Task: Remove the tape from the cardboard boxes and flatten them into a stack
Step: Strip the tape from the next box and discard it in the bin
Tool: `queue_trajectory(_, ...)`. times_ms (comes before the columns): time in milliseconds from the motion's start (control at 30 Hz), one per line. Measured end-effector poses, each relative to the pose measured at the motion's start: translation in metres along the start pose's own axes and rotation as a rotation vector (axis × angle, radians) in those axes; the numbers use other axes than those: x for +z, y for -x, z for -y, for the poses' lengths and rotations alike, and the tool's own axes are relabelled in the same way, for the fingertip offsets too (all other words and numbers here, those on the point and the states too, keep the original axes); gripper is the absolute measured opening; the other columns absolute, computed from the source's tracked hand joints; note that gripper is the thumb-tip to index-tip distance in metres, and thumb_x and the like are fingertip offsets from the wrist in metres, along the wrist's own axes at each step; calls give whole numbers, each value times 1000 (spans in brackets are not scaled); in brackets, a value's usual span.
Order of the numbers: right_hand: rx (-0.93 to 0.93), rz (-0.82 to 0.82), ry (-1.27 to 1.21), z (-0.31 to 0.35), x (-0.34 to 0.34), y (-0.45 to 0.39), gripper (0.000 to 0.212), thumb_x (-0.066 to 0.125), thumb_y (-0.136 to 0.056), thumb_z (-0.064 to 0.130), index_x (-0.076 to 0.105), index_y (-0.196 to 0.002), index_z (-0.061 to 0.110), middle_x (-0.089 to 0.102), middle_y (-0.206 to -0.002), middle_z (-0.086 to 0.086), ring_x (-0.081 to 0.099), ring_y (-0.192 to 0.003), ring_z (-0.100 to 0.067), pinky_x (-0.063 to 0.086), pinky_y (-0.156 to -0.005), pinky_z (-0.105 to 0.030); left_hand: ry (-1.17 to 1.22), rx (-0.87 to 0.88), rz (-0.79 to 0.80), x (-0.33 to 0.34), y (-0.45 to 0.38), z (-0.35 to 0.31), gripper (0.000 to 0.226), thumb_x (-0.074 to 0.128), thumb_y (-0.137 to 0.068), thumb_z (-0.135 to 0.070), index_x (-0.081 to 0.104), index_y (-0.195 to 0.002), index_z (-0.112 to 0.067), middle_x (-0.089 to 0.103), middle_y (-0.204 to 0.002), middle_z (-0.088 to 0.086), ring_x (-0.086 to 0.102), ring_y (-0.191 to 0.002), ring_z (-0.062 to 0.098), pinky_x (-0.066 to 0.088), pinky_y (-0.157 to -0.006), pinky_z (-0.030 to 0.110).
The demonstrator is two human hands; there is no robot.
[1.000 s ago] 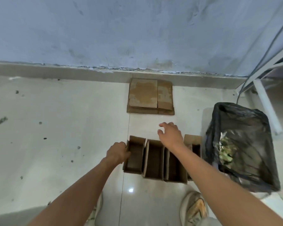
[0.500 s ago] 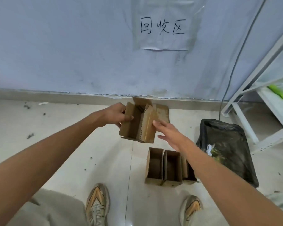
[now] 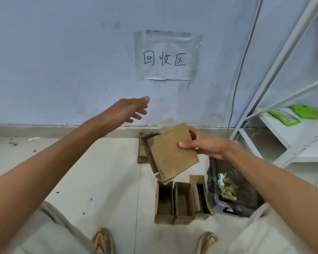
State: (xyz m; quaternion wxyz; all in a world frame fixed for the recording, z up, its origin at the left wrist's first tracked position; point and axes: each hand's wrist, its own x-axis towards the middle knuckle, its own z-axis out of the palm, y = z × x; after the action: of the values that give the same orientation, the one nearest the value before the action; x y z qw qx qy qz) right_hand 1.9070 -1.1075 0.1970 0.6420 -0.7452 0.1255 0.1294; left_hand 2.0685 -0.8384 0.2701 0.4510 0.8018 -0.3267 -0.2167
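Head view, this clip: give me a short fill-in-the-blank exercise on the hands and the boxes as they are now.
1. The cardboard box in the air is held by the ____ hand.
2. The left hand holds ____.
3. The number of open boxes standing in a row on the floor is ____.
4. The flattened stack lies against the ____.

Missing words: right; nothing; three; wall

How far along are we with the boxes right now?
Done: a small flattened stack lies on the floor by the wall. In hand: the right hand grips one box, lifted and not yet flat; the left hand is free. Left: three open boxes stand beside the black bin.
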Motion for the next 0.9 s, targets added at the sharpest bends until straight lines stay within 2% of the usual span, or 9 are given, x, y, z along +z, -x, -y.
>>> queue_trajectory(100,-86,-36,262,7,4,-2,113,98,-65,47,29,-154,51,55,-143,-3,60,-128,-20,55,-106,-41,-246,36,122,19,-7,12,95,56,-67,-92,52,-145,-38,56,-141,-24,56,-125,-1,44,-104,30)
queue_trajectory(167,-176,-36,333,8,10,-6,117,99,-66,47,20,-151,63,54,-140,6,60,-124,-6,58,-98,-28,-357,46,223,33,-15,20,106,64,-62,-92,43,-151,-39,53,-138,-25,56,-123,1,46,-96,23)
queue_trajectory(267,-286,-82,427,3,13,-14,125,98,-65,50,11,-153,66,53,-135,10,58,-113,10,54,-83,-10,-354,70,293,41,-28,34,94,76,-65,-83,44,-144,-43,59,-123,-28,60,-110,-3,49,-77,15)
queue_trajectory(400,-324,-181,488,1,13,-25,109,83,-74,70,7,-153,67,45,-145,9,50,-130,0,50,-96,-20,-529,203,164,40,-46,50,83,80,-65,-74,48,-133,-40,58,-116,-23,59,-102,1,52,-78,22)
queue_trajectory(500,-410,-239,532,1,12,-30,96,74,-83,70,11,-154,66,37,-154,17,38,-140,7,41,-100,-17,-677,322,44,43,-52,59,86,75,-61,-78,45,-131,-39,49,-112,-26,45,-94,-1,37,-73,15)
queue_trajectory(567,-467,-263,586,2,8,-31,91,75,-85,65,18,-156,61,35,-153,19,37,-142,7,43,-106,-21,-744,407,-9,42,-58,63,88,72,-61,-78,46,-133,-35,46,-112,-25,38,-94,-2,33,-76,21)
queue_trajectory(767,-587,-433,737,5,-2,-40,41,74,-94,27,64,-132,35,51,-132,17,57,-124,-5,58,-96,-35,-872,490,-44,49,-61,67,86,65,-64,-75,52,-135,-29,54,-121,-15,45,-114,11,38,-90,29)
queue_trajectory(833,-602,-450,743,5,-2,-42,39,72,-95,29,64,-133,36,51,-131,17,58,-123,-6,58,-95,-35,-842,469,-63,53,-61,64,85,65,-63,-76,52,-133,-29,55,-119,-14,47,-113,12,40,-88,30)
queue_trajectory(900,-595,-458,769,6,1,-41,40,69,-96,45,62,-135,40,50,-132,19,58,-120,-6,58,-92,-38,-799,444,-100,54,-61,60,85,68,-62,-74,53,-132,-29,56,-117,-14,48,-110,13,40,-85,30)
